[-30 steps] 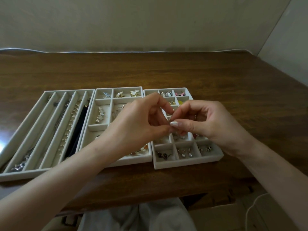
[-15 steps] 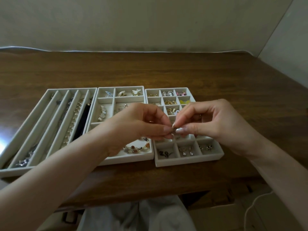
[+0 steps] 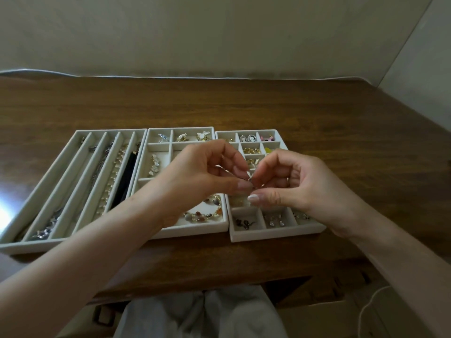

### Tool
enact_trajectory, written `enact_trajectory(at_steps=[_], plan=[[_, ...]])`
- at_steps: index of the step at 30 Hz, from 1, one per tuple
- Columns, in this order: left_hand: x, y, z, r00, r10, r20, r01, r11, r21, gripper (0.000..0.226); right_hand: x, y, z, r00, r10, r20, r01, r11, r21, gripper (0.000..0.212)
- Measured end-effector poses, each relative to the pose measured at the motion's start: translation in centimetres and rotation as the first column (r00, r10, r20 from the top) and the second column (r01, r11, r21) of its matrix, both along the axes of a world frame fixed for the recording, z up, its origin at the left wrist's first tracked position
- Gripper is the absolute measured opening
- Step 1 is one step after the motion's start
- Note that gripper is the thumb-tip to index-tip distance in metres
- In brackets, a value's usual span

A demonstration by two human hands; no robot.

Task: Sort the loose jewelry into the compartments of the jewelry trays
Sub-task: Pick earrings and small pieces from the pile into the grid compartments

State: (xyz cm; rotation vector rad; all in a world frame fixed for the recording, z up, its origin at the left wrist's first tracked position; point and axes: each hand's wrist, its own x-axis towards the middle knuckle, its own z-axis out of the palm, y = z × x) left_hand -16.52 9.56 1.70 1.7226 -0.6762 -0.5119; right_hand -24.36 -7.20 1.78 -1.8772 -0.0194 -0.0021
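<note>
A small silver metal piece (image 3: 250,179) is pinched between fingertips of the left hand (image 3: 202,174) and right hand (image 3: 292,184), above the white small-celled tray (image 3: 275,235); one firm pinch is advised before it is lowered into a matching cell beneath.

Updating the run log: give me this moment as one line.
left hand: pinches small silvery metal piece | right hand: pinches same piece | where: above white many-celled jewelry tray | status: not yet placed
</note>
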Motion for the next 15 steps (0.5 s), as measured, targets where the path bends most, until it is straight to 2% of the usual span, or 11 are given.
enact_trajectory(at_steps=[7,15], plan=[[-0.23,0.17,0.21,0.999,0.028,0.038,-0.030,0.999,0.042,0.011,-0.19,0.27,-0.12,0.999,-0.032,0.034,0.034,0.997,-0.073,0.019],[-0.61,0.33,0.20,0.994,0.032,0.108,-0.050,0.985,0.164,0.006,-0.30,0.16,-0.12,0.996,0.009,0.091,0.011,0.977,-0.213,0.017]])
